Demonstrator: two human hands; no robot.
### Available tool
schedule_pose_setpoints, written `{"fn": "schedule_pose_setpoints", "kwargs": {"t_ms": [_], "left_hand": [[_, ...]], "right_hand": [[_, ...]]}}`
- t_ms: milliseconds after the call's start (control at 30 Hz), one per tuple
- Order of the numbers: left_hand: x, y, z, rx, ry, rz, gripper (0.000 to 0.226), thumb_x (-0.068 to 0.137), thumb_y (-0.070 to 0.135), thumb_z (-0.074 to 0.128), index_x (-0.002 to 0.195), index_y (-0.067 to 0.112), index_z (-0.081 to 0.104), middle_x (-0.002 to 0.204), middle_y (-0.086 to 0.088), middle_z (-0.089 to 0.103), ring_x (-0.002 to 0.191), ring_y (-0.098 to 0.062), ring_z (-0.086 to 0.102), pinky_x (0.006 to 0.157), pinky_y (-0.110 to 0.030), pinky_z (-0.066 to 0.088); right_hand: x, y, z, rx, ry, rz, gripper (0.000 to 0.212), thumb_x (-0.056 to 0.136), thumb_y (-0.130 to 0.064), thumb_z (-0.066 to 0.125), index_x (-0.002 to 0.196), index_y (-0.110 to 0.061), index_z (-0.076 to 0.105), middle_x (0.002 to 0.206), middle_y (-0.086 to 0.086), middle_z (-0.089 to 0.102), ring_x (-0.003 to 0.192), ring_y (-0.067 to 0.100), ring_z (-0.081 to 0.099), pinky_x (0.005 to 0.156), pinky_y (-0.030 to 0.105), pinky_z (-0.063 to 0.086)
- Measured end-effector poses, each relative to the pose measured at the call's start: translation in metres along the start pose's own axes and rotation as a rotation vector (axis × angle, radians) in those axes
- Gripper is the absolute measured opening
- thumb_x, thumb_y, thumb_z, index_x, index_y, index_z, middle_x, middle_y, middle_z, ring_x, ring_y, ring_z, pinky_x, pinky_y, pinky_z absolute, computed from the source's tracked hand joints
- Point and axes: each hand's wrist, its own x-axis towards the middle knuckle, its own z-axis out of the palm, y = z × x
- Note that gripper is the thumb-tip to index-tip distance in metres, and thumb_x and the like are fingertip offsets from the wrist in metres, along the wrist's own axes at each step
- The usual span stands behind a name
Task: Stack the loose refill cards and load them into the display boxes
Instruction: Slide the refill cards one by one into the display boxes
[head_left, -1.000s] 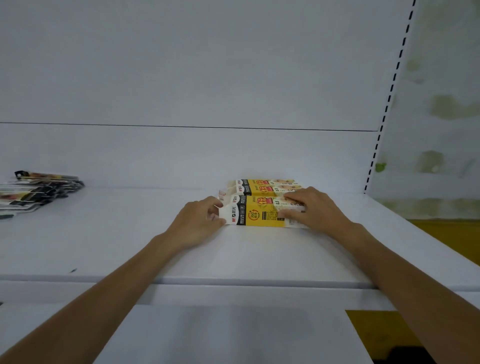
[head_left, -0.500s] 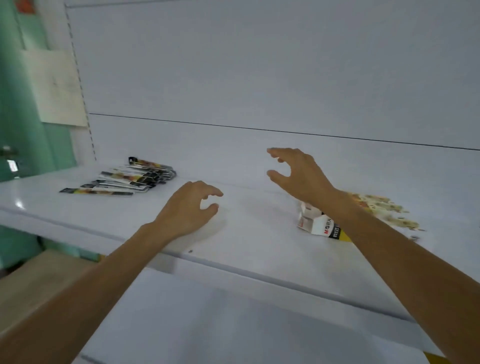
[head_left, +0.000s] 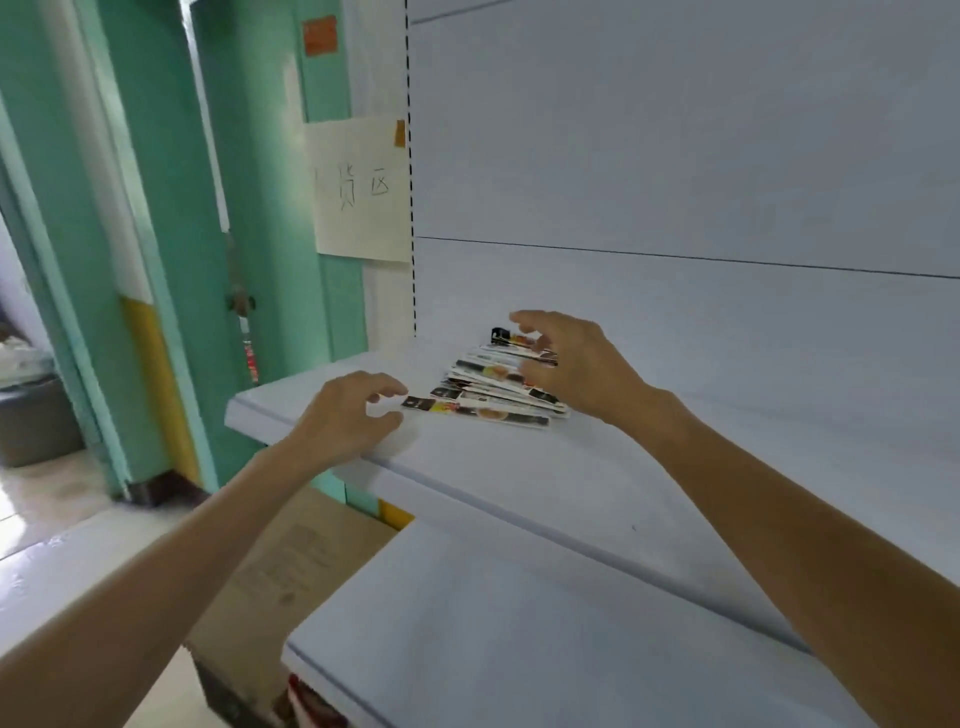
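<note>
Head view: the refill cards (head_left: 483, 387) lie fanned on the shelf (head_left: 623, 467), their print blurred. The right hand (head_left: 576, 364) arches over them and hides their right ends; I cannot tell whether it grips them. The left hand (head_left: 345, 421), loosely curled and empty, is just beside the nearest card.

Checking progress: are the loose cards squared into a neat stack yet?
No, the refill cards lie fanned out across the shelf, with the right hand over them.

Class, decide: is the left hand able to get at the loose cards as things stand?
Likely yes: the left hand is beside the near end of the cards, with only bare shelf between them.
</note>
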Motion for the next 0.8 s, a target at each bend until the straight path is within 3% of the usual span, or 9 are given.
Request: {"fn": "schedule_pose_setpoints", "kwargs": {"t_ms": [200, 333, 367, 467, 533, 700, 800], "left_hand": [[0.068, -0.038, 0.01, -0.033, -0.213, 0.05, 0.042, 0.085, 0.034, 0.063, 0.123, 0.018, 0.053, 0.124, 0.0, 0.057, 0.106, -0.015, 0.05, 0.086, -0.023, 0.037], [0.085, -0.042, 0.032, -0.034, -0.284, 0.101, 0.043, 0.083, 0.042, 0.063, 0.12, 0.021, 0.056, 0.121, 0.001, 0.059, 0.105, -0.016, 0.052, 0.087, -0.028, 0.039], [0.088, -0.043, 0.037, -0.039, -0.27, 0.111, 0.042, 0.083, 0.043, 0.063, 0.118, 0.021, 0.058, 0.12, 0.0, 0.06, 0.104, -0.016, 0.053, 0.085, -0.028, 0.04], [0.092, -0.046, 0.04, -0.101, -0.258, 0.128, 0.041, 0.081, 0.044, 0.065, 0.115, 0.022, 0.06, 0.112, 0.0, 0.058, 0.096, -0.014, 0.051, 0.078, -0.026, 0.037], [0.093, -0.049, 0.041, -0.089, -0.25, 0.148, 0.04, 0.081, 0.046, 0.064, 0.115, 0.025, 0.061, 0.106, -0.001, 0.056, 0.093, -0.015, 0.051, 0.076, -0.025, 0.036], [0.095, -0.053, 0.048, -0.044, -0.215, 0.238, 0.035, 0.085, 0.044, 0.059, 0.116, 0.029, 0.062, 0.098, -0.004, 0.057, 0.093, -0.021, 0.055, 0.073, -0.027, 0.039], [0.095, -0.054, 0.052, 0.01, -0.208, 0.279, 0.04, 0.089, 0.043, 0.052, 0.127, 0.03, 0.055, 0.114, -0.005, 0.057, 0.106, -0.024, 0.051, 0.089, -0.033, 0.042]], "right_hand": [[0.007, 0.025, 0.027, -0.165, -0.136, 0.262, 0.041, 0.087, -0.024, 0.059, 0.127, -0.021, 0.052, 0.113, -0.002, 0.063, 0.1, 0.017, 0.058, 0.087, 0.037, 0.049], [0.008, 0.029, 0.049, -0.2, -0.196, 0.287, 0.024, 0.086, -0.037, 0.06, 0.104, -0.021, 0.063, 0.093, -0.004, 0.065, 0.087, 0.016, 0.059, 0.078, 0.032, 0.047], [0.009, 0.027, 0.053, -0.23, -0.201, 0.281, 0.028, 0.085, -0.045, 0.058, 0.093, -0.019, 0.062, 0.086, -0.003, 0.063, 0.081, 0.018, 0.058, 0.072, 0.031, 0.045], [0.012, 0.024, 0.064, -0.341, -0.216, 0.274, 0.078, 0.073, -0.078, 0.034, 0.087, -0.007, 0.064, 0.081, 0.01, 0.062, 0.074, 0.024, 0.056, 0.06, 0.031, 0.041], [0.013, 0.024, 0.068, -0.369, -0.215, 0.261, 0.088, 0.069, -0.083, 0.025, 0.085, -0.006, 0.066, 0.083, 0.012, 0.061, 0.074, 0.024, 0.056, 0.059, 0.032, 0.041], [0.006, 0.024, 0.075, -0.34, -0.142, 0.228, 0.049, 0.084, -0.065, 0.038, 0.084, -0.02, 0.059, 0.092, -0.008, 0.052, 0.087, 0.009, 0.047, 0.069, 0.024, 0.041], [0.004, 0.021, 0.075, -0.327, -0.103, 0.195, 0.04, 0.087, -0.058, 0.044, 0.081, -0.02, 0.054, 0.083, -0.008, 0.053, 0.078, 0.011, 0.047, 0.066, 0.025, 0.039]]}}
